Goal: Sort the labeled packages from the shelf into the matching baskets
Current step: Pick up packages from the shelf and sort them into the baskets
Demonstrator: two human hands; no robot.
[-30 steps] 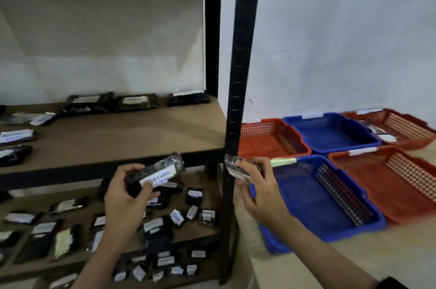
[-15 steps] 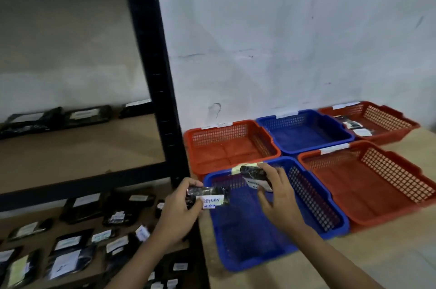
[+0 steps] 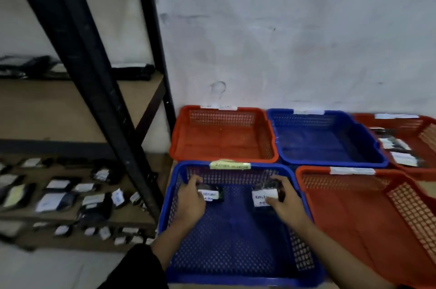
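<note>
Both hands are inside the near blue basket [image 3: 236, 262], which carries a yellow-green label on its far rim. My left hand [image 3: 191, 201] holds a small black package with a white label [image 3: 210, 194] low over the basket's far left part. My right hand [image 3: 284, 201] grips a second black package with a white label [image 3: 263, 196] at the far right part. Whether either package touches the basket floor cannot be told. Many more labeled black packages [image 3: 59, 196] lie on the lower shelves at the left.
A black metal shelf post [image 3: 99, 90] slants across the left. Behind the near blue basket stand a red basket [image 3: 221, 154], another blue basket [image 3: 328, 159] and a red basket [image 3: 401, 121] holding packages. A red basket [image 3: 354, 206] sits at the right.
The view swung right from the shelf to the baskets. Both hands carried their packages from the shelf front into the near blue basket and lowered them.
</note>
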